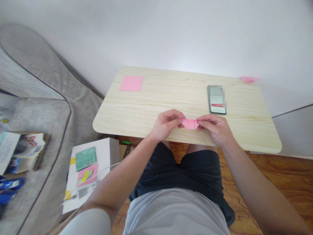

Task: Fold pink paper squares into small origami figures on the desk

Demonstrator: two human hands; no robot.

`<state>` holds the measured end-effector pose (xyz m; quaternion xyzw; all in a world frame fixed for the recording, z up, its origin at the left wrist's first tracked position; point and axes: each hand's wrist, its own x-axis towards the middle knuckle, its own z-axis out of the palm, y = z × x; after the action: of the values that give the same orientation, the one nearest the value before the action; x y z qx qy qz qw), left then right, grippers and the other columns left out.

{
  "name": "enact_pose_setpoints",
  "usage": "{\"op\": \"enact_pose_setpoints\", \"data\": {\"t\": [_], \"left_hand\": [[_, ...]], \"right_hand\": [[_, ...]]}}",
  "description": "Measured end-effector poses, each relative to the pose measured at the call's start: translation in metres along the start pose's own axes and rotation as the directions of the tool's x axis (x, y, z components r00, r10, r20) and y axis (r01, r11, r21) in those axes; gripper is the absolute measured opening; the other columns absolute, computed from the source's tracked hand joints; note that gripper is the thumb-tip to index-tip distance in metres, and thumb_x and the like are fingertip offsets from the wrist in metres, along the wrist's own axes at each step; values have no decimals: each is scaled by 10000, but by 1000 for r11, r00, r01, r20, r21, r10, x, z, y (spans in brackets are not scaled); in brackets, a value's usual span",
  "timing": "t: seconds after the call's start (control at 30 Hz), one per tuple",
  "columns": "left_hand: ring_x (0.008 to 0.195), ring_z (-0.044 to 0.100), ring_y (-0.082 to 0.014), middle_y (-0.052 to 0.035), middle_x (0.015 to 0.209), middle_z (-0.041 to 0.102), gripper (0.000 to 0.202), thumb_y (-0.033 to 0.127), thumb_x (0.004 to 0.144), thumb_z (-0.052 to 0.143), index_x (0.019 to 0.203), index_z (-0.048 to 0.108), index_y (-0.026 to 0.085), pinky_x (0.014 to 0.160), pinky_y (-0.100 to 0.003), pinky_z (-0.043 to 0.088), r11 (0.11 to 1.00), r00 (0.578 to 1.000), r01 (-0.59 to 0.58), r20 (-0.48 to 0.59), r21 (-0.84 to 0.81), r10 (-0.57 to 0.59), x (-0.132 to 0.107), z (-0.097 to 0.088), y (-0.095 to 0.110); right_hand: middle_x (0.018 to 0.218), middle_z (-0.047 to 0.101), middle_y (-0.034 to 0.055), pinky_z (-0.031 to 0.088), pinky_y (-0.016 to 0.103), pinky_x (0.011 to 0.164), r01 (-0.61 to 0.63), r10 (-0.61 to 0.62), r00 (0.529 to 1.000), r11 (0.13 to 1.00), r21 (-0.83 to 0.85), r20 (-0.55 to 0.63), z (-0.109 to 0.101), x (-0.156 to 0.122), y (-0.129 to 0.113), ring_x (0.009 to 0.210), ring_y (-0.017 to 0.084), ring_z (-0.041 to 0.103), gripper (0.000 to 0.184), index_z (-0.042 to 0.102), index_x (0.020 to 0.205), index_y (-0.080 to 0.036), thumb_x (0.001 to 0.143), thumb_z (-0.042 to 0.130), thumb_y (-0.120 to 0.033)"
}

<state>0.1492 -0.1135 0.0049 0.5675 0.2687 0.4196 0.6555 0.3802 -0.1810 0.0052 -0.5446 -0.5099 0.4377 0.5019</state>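
Note:
A small piece of folded pink paper (191, 124) is held level between both hands over the front part of the table. My left hand (168, 123) pinches its left end between thumb and fingers. On the other end, my right hand (215, 127) has a like pinch, thumb toward me. Crease lines cross the paper, and its two outer corners are covered by the fingertips. A flat pink paper square (131, 83) lies at the table's back left. Beyond my right hand rests a phone (217, 100) with its screen lit, partly pixelated.
The pale wooden table (171, 94) stands against a white wall. At its back right corner lies a crumpled-looking pink piece (248, 79). To the left are a grey sofa (80, 111) and a white box (104, 148) bearing a green packet (86, 158), pink paper and a cable.

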Motion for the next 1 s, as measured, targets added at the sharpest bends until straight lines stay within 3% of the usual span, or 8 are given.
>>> {"op": "enact_pose_setpoints", "data": {"t": [0.27,0.63,0.83,1.0], "left_hand": [[691,652,-112,-22,767,730,93,249,842,770,885,782,167,696,-254,540,998,998,-45,-36,49,47,0,1,-2],[678,632,-105,-9,734,711,83,158,837,686,864,764,163,664,-235,488,981,994,-55,-82,187,71,0,6,0],[759,642,-131,-27,824,724,84,216,861,685,883,750,168,725,-264,494,971,995,-71,-50,228,84,-2,3,1],[816,639,-149,-24,842,701,100,277,866,727,882,702,182,755,-283,480,915,985,-129,-55,382,162,-3,4,-4]], "right_hand": [[716,770,7,556,334,713,14,-14,1000,999,-35,18,-2,-1,-2,680,189,716,99,821,933,-262,854,803,-318],[742,781,20,564,322,706,8,-5,1000,996,-90,29,-5,-2,-2,685,185,718,143,832,944,-255,850,811,-361],[830,797,27,578,309,682,-3,4,1000,1000,-16,9,-2,-1,2,721,184,736,211,794,946,-241,792,868,-366],[886,805,25,593,307,685,19,-19,1000,1000,12,-25,3,-1,3,722,181,750,355,735,1084,-249,783,875,-374]]}}
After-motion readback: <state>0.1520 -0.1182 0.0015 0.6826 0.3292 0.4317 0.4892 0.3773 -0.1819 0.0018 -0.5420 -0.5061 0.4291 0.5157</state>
